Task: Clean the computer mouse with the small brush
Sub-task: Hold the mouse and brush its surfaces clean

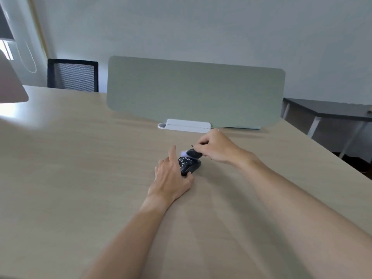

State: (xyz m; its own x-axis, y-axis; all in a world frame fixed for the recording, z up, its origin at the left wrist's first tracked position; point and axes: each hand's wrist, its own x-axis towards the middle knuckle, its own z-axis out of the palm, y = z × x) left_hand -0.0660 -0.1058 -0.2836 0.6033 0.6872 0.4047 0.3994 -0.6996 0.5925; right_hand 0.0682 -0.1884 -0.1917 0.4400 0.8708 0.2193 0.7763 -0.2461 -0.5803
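A dark computer mouse (189, 165) with a pale speckled pattern lies on the light wooden desk (80, 168). My left hand (171, 178) grips it from the left side, thumb at its near end and forefinger stretched out past its far end. My right hand (215, 147) pinches a small dark brush (193, 153) just above the mouse's far end. The brush's pale bristle tip points left and sits at the mouse's front edge, slightly blurred.
A grey-green divider panel (193, 91) in a white base (185, 125) stands behind the hands. A black mesh chair (72, 75) is at the back left, a dark side table (330, 111) at the right, and a pale object (12, 85) at the left edge.
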